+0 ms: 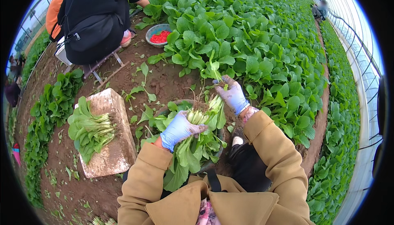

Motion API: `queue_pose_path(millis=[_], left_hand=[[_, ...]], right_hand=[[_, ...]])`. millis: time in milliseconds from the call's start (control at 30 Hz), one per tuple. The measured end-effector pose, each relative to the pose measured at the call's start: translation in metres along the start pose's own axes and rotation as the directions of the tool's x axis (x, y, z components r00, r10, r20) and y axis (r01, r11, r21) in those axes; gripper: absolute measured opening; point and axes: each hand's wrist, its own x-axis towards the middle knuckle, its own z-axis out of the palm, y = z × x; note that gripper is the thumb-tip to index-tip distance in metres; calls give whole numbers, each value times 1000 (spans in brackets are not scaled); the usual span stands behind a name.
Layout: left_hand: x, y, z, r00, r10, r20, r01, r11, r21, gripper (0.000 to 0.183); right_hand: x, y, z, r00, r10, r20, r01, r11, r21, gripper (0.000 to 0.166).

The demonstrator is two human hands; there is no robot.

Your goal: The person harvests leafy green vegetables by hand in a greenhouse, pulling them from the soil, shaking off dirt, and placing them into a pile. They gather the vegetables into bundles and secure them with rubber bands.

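My left hand (pixel 183 129), in a soiled blue glove, grips a bunch of leafy greens (pixel 197 117) with pale stems and muddy roots turned upward. Its leaves hang down over a round tub (pixel 219 154) between my knees. My right hand (pixel 231 94), gloved the same way, pinches more greens with roots (pixel 220 85) just above and to the right of that bunch; their stems slant down beside it. On the left, a bundle of picked greens (pixel 92 129) lies on a dirty white block (pixel 118 160).
Dense rows of greens (pixel 246 46) grow ahead and to the right. A basin with red pieces (pixel 158 37) sits on the soil. A co-worker in black (pixel 92 15) sits on a low metal-framed seat at the upper left. Cut greens (pixel 46 117) lie in a line on the left.
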Motion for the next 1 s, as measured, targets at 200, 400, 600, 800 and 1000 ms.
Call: queue_pose_path(millis=[200, 400, 600, 800, 1000], left_hand=[[-3, 0, -8, 998, 46, -52, -42, 996, 79, 30], [-13, 7, -13, 998, -57, -25, 57, 998, 14, 28], [-10, 12, -6, 973, 153, -172, -174, 978, -117, 29], [-5, -1, -4, 969, 177, -170, -193, 978, -84, 31], [-7, 8, -3, 987, 51, -149, -65, 994, -92, 32]], right_hand=[[10, -12, 5, 986, 98, -137, -128, 966, -227, 24], [35, 28, -57, 898, 199, -392, -254, 963, -93, 22], [-8, 38, -23, 624, 199, 755, -172, 978, -115, 73], [-23, -60, 8, 711, -86, 698, -436, 725, 533, 51], [-22, -61, 9, 833, 87, 546, -466, 642, 609, 34]])
